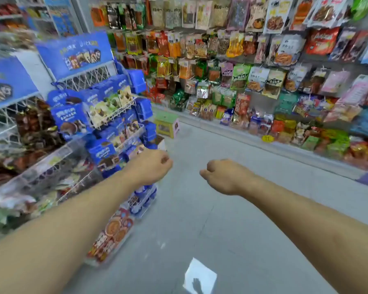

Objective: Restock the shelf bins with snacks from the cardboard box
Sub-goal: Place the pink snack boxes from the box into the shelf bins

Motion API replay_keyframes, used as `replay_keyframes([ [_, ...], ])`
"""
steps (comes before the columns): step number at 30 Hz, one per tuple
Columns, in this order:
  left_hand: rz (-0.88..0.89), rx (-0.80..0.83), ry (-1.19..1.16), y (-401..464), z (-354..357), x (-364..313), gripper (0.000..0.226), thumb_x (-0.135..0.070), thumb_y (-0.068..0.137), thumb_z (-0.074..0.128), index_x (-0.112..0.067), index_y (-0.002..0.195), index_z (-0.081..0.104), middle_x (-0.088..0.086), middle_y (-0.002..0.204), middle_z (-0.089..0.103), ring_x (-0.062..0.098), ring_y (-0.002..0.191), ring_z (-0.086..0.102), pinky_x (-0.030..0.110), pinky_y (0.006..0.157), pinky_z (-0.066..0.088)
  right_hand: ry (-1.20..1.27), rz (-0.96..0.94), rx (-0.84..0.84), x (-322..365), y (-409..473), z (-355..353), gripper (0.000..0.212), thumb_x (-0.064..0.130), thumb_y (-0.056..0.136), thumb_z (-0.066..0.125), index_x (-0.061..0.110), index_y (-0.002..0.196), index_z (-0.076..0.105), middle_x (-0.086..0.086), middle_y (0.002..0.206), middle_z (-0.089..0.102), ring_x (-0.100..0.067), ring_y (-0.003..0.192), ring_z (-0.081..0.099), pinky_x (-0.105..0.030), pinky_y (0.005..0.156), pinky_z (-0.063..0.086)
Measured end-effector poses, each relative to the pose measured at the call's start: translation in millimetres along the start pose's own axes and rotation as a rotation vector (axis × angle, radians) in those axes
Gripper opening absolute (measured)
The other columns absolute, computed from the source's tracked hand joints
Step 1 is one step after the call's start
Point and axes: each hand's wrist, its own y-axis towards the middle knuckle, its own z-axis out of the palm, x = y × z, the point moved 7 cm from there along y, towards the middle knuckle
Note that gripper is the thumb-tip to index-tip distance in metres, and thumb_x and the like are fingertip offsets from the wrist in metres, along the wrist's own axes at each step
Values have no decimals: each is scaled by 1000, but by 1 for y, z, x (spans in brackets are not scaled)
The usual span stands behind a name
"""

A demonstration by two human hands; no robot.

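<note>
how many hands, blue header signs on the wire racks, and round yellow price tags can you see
hands: 2 (left, right)
blue header signs: 2
yellow price tag: 1
total: 5

A white wire display rack stocked with blue snack boxes [106, 115] is standing at the frame's left. A wall of hanging snack packets [253, 60] is filling the upper right. Between them, mid-frame, a small green and yellow plastic stool [166, 125] is sitting on the grey tiled floor [221, 230].

Bare grey floor [221, 219] runs open ahead between the blue wire rack [106, 115] left and snack wall [263, 71] right.
</note>
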Motion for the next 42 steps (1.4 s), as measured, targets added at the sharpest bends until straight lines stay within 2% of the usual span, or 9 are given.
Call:
replay_keyframes([
  [3,-47,133,1,9,53,13,32,-45,103,46,-27,115,70,1,109,72,24,102,61,40,87,55,-15,40,103,-25,18,39,42,55,106,35,20,107,57,-11,124,61,-35,110,58,-41,88,48],
  [5,-67,179,-16,15,77,20,31,-45,102,47,-27,116,69,1,107,73,26,98,66,40,84,57,10,66,153,-36,30,55,40,55,106,34,21,102,55,-5,114,58,-31,103,57,-41,88,48],
  [8,-77,199,2,39,98,34,32,-46,102,48,-28,120,67,-3,110,73,24,100,66,36,78,50,15,76,181,-45,55,65,41,54,107,34,20,103,55,-2,110,58,-30,103,59,-40,85,48],
  [13,-91,232,-158,107,115,59,39,-42,103,51,-22,134,62,-2,119,72,23,100,68,40,93,57,16,111,184,-52,117,71,39,53,107,35,20,101,55,-1,107,59,-28,99,58,-38,79,45],
  [17,-58,238,-149,169,108,73,37,-41,102,52,-21,130,66,0,122,72,23,106,67,40,94,56,55,162,196,-53,164,60,39,53,106,35,20,105,56,-1,109,60,-27,100,59,-37,80,46],
  [26,-41,284,-169,310,112,60,32,-45,98,54,-25,117,70,0,112,74,24,99,67,40,89,58,86,230,212,-105,279,24,38,54,104,36,22,99,55,0,107,59,-28,99,59,-38,81,47],
  [34,-128,272,-176,441,123,38,26,-39,102,55,-23,113,71,-1,106,73,23,94,67,35,82,57,60,169,271,-173,412,-22,36,53,105,36,22,97,52,3,100,53,-26,95,58,-37,78,44],
  [38,-176,271,-211,501,120,38,25,-40,101,53,-25,112,70,-5,104,73,20,93,67,37,86,58,38,125,305,-191,479,-47,36,52,105,35,22,96,52,4,99,55,-24,94,59,-37,79,47],
  [42,-198,269,-215,572,116,49,24,-51,92,45,-34,97,61,-6,89,72,18,83,66,39,81,60,8,85,348,-194,551,-69,40,53,106,34,19,104,56,1,106,58,-25,96,59,-40,86,50],
])
